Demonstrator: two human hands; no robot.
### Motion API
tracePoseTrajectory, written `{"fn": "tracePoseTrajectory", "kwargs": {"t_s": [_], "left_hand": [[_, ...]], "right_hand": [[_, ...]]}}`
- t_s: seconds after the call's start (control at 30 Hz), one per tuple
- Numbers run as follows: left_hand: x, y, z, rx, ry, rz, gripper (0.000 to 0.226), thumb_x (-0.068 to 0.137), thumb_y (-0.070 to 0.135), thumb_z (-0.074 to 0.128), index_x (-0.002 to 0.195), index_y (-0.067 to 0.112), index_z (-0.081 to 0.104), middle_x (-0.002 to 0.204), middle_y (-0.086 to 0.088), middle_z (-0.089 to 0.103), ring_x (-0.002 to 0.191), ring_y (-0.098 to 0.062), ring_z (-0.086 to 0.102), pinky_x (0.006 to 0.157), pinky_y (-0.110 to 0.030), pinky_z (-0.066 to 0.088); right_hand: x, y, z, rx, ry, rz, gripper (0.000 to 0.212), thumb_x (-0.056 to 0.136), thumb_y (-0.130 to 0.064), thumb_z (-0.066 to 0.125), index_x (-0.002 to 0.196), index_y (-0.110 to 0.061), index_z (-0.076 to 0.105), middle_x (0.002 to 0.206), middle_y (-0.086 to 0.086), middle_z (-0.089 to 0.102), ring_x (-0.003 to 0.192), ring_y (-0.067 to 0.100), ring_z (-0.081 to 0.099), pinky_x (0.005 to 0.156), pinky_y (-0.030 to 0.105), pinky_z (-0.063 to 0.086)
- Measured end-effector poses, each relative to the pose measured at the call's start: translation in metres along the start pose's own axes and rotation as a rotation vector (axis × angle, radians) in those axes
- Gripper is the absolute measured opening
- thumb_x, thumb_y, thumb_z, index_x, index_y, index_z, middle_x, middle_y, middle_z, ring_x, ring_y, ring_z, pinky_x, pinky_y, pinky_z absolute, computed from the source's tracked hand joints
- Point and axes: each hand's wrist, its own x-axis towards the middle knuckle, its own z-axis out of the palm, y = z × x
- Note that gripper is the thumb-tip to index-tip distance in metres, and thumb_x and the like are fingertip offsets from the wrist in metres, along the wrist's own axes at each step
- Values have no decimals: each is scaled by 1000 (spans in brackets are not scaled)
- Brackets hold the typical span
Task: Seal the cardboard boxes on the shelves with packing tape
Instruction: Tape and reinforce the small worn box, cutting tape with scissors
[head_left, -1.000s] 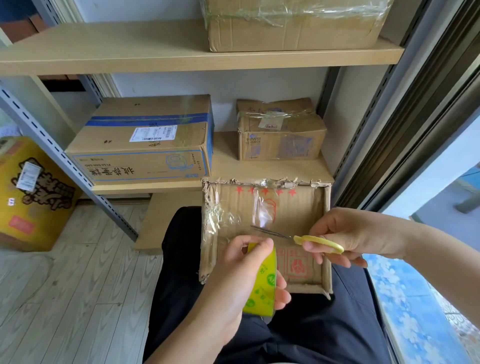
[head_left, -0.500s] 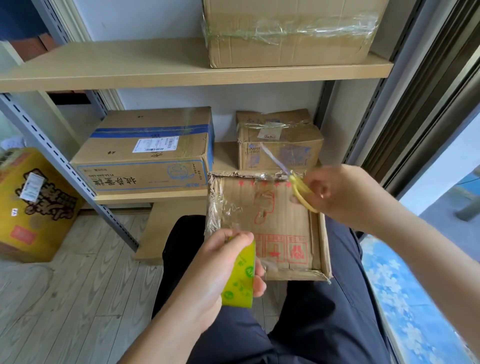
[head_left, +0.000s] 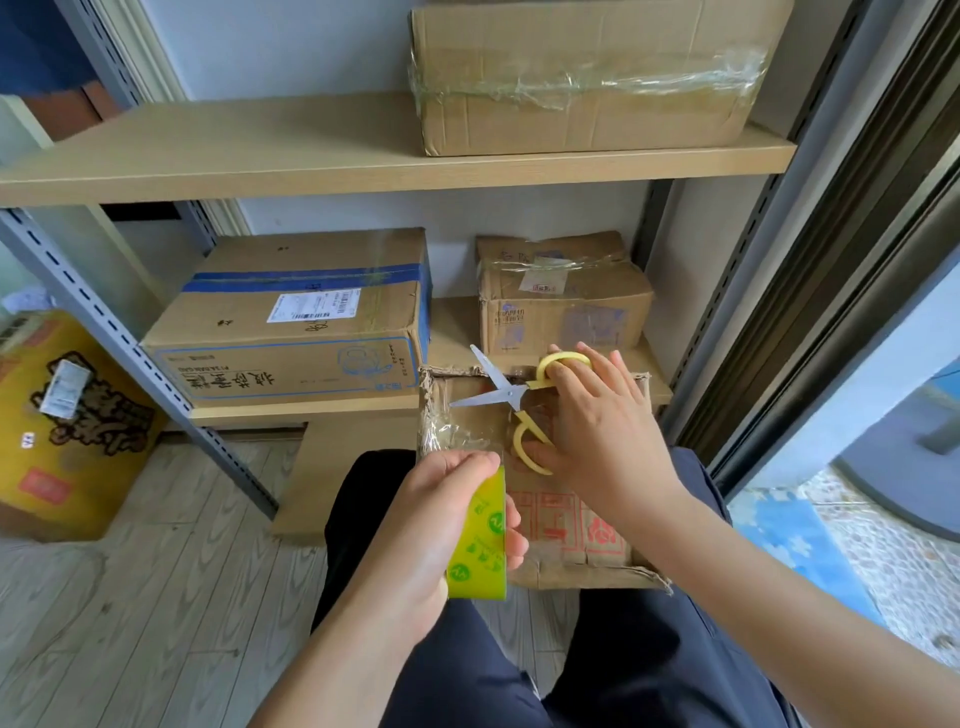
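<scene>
Flat box on lap, tape roll and scissors in hand, facing the shelves.

Left hand (head_left: 441, 525) gripped the green tape roll (head_left: 479, 540), held on edge just left of the right hand (head_left: 597, 421). Right hand's fingers sat in the yellow scissors (head_left: 511, 397), blades spread wide and pointing left, away from that hand. Cardboard box (head_left: 576, 545) lay under both hands, long axis running away toward the lower shelf (head_left: 457, 332).
</scene>
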Motion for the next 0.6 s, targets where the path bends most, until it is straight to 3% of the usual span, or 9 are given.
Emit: {"fn": "tracePoseTrajectory", "kwargs": {"t_s": [0.07,0.17,0.23,0.3,0.4,0.5,0.6], "left_hand": [[3,8,3,-1,-3,24,19,97,19,61,104,2,56,63,-18,60,41,-27,55,44,-29,47],[10,21,9,-16,-11,73,17,98,18,59,108,4,56,62,-16,59,39,-25,53,42,-28,47],[15,35,15,-25,-37,109,17,98,17,58,108,4,55,60,-15,59,39,-25,53,42,-28,47],[23,54,21,-30,-76,160,15,98,17,57,104,4,53,60,-14,58,38,-24,52,42,-27,47],[46,90,28,-10,-87,257,12,97,15,57,101,4,53,57,-12,58,36,-22,51,40,-26,46],[81,123,36,69,-89,321,14,97,14,57,104,3,51,55,-11,59,34,-21,50,39,-25,45],[126,138,45,192,-121,303,13,98,15,57,103,5,53,56,-10,60,36,-21,52,40,-25,44]], "right_hand": [[-3,0,-4,110,68,26,54,77,-37,80,121,-13,59,136,2,59,140,28,41,113,42,33],[0,2,-17,151,195,56,44,80,-35,78,118,-18,66,118,-3,70,120,27,60,84,36,54],[11,9,-31,64,274,73,38,80,-42,75,115,-26,70,100,-7,74,86,24,62,65,32,48],[29,25,-43,-1,291,102,34,82,-49,70,110,-32,74,87,-9,74,74,21,49,63,29,38],[66,56,-50,193,49,260,29,85,-50,67,107,-33,77,88,-7,73,75,17,59,61,25,44],[113,94,-22,223,-155,388,21,90,-34,69,98,-17,79,84,9,72,77,26,64,58,27,44],[154,123,17,186,-290,495,29,94,-28,63,90,-3,75,82,15,67,79,32,62,62,29,41]]}}
